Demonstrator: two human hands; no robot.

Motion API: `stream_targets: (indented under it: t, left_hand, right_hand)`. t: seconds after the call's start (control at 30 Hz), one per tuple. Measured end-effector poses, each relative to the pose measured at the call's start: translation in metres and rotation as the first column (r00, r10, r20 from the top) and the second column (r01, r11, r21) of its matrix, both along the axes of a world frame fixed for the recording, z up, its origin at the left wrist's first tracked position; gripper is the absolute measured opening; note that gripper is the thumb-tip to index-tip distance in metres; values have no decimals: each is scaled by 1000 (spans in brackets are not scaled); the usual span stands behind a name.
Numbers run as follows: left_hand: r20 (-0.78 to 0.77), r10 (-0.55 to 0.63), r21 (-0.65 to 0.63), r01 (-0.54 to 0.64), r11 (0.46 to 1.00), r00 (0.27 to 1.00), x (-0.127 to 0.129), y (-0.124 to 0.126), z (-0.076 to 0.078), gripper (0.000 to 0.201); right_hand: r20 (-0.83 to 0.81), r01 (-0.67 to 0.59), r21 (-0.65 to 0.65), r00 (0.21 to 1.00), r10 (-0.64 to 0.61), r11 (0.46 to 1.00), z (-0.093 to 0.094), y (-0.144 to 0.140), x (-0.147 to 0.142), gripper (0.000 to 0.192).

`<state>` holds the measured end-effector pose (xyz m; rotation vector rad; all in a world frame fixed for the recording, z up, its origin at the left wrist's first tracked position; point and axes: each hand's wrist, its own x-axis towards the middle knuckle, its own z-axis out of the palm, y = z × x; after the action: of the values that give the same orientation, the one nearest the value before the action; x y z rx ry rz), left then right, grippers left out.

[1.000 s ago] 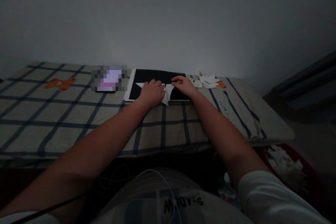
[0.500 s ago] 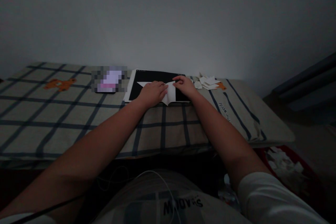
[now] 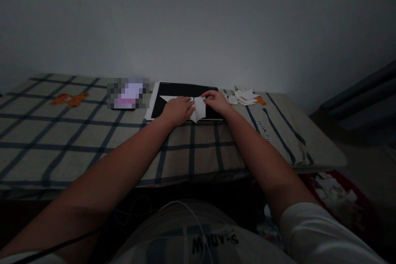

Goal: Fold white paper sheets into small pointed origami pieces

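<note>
Right now my left hand (image 3: pixel 177 109) lies flat, fingers spread, pressing the white folded paper (image 3: pixel 198 108) onto the black board (image 3: pixel 185 90) at the far edge of the checked bedcover (image 3: pixel 93 132). At the paper's right side, my right hand (image 3: pixel 218 102) pinches a flap between curled fingertips. Paper scraps (image 3: pixel 244 95) lie just right of the board, a blurred phone (image 3: pixel 128 93) to its left.
</note>
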<state>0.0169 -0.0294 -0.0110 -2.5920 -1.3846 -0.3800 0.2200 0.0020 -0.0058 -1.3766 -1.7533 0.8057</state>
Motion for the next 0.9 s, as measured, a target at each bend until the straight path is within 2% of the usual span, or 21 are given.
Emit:
stream_targets:
  t: [0.17, 0.33, 0.7, 0.9]
  left_hand:
    - [10, -48, 9, 48, 999, 999, -3, 1, 5, 43]
    - [-18, -17, -28, 16, 999, 1000, -2, 0, 5, 43]
    - [-76, -18, -30, 16, 999, 997, 0, 3, 0, 45]
    - [-79, -11, -25, 9, 1000, 997, 0, 5, 0, 45]
  right_hand:
    - [21, 46, 60, 999, -47, 997, -1, -1, -2, 20]
    - [36, 57, 59, 998, -59, 997, -3, 0, -2, 15]
    - [30, 5, 3, 1000, -5, 1000, -7, 3, -2, 21]
    - [51, -12, 20, 999, 11, 1000, -11, 6, 0, 26]
